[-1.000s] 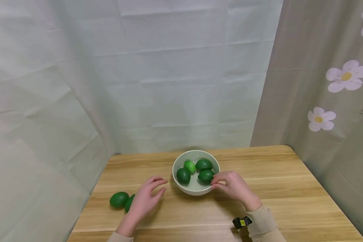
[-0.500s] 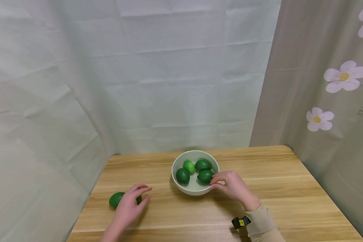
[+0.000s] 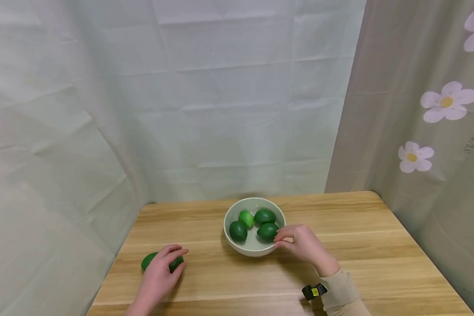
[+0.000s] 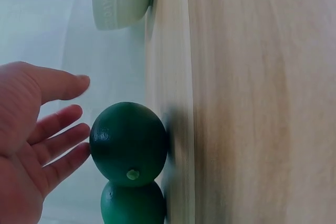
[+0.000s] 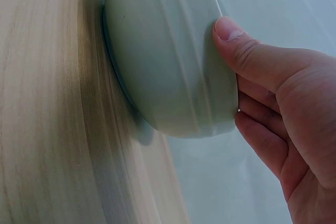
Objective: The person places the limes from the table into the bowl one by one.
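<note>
My left hand hovers over two dark green avocados at the table's left. In the left wrist view, its fingers are spread beside the nearer avocado, which has a small stem nub; I cannot tell whether the fingertips touch it. The second avocado lies against the first. In the head view the left avocado is partly hidden by the hand. My right hand pinches the rim of a pale green bowl, thumb outside. Inside the bowl lie a bright green lime and several dark green avocados.
The wooden table backs onto a pale curtain. A flower-printed curtain hangs at the right. A small black device with a yellow label is at the right sleeve's cuff.
My left hand has moved left and down, away from the bowl and over the avocados on the table. My right hand stays on the bowl's rim.
</note>
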`<state>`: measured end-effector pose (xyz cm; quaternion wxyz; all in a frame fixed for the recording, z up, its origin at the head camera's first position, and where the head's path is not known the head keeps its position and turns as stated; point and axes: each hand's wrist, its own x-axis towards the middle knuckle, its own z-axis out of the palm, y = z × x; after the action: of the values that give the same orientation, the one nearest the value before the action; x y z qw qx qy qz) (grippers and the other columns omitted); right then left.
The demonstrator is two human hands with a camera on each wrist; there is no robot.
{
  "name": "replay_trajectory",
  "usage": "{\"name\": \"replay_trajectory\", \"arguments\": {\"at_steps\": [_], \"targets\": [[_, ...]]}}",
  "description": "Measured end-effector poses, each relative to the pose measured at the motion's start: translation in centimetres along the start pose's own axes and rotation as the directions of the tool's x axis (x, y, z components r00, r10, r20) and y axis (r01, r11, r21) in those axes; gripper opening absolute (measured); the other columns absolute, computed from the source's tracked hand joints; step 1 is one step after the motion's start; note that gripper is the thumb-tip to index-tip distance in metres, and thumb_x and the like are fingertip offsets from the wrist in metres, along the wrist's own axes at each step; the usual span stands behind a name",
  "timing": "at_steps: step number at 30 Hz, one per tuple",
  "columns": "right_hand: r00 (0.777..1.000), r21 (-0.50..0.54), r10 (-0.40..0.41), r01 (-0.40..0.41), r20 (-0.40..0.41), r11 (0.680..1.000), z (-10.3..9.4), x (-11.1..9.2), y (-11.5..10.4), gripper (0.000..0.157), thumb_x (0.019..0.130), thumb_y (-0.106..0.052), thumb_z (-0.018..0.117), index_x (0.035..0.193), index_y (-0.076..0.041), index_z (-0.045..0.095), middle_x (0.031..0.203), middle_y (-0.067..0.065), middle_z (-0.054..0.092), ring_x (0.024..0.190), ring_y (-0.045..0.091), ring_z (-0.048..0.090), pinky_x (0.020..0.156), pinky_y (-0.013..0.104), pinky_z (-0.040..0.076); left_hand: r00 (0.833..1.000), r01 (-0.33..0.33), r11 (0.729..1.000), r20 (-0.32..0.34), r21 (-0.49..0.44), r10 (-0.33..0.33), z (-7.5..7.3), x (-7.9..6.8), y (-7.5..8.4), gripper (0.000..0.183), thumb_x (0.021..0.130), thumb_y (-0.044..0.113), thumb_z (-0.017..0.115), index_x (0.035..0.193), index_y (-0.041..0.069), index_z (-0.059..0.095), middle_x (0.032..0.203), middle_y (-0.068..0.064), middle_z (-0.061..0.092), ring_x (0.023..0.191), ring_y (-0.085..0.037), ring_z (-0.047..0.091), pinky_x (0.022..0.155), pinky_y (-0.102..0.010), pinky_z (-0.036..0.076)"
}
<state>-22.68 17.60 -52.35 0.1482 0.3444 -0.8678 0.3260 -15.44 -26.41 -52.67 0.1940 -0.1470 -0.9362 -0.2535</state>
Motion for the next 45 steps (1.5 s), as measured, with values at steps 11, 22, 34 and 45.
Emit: {"name": "replay_trajectory", "arguments": {"at_steps": [11,22,34,45], "targets": [[0.999,0.01,0.043,-0.043,0.02,0.999,0.0,-0.1,0.0,0.011,0.086,-0.022,0.09,0.094,-0.016,0.085,0.103,-0.006,0.081,0.106,0.019,0.076,0.096,0.044,0.063,1.0,-0.009,0.991,-0.023,0.136,0.012,0.0,-0.4,-0.5,0.045,0.073,-0.003,0.096,0.114,0.011,0.083,0.12,-0.01,0.072,0.102,-0.028,0.072,0.077,-0.046,0.065],[0.998,0.01,0.046,-0.047,0.031,0.999,-0.2,0.1,0.0,0.011,0.087,-0.023,0.089,0.094,-0.016,0.086,0.103,-0.006,0.081,0.106,0.02,0.076,0.096,0.044,0.063,0.998,0.065,0.987,-0.026,0.145,-0.062,-0.1,-0.9,-0.4,0.041,0.073,0.002,0.097,0.11,0.013,0.083,0.115,-0.007,0.072,0.102,-0.031,0.071,0.074,-0.051,0.065],[0.999,-0.004,0.049,-0.049,0.02,0.999,0.0,-0.2,-0.2,0.012,0.085,-0.022,0.09,0.094,-0.016,0.085,0.101,-0.009,0.081,0.105,0.019,0.076,0.095,0.043,0.063,0.991,0.12,0.982,0.039,0.143,-0.127,-0.3,-1.2,-0.2,0.045,0.072,0.004,0.099,0.114,0.011,0.082,0.116,-0.007,0.07,0.108,-0.033,0.068,0.081,-0.054,0.064],[0.998,-0.013,0.062,-0.062,0.015,0.998,-0.1,-0.2,-0.2,0.01,0.084,-0.021,0.091,0.092,-0.018,0.085,0.1,-0.011,0.08,0.105,0.018,0.076,0.096,0.043,0.063,0.996,0.074,0.992,0.041,0.106,-0.079,0.0,-1.2,-0.2,0.049,0.069,0.001,0.099,0.114,0.008,0.082,0.111,-0.007,0.069,0.106,-0.031,0.066,0.088,-0.051,0.061]]}}
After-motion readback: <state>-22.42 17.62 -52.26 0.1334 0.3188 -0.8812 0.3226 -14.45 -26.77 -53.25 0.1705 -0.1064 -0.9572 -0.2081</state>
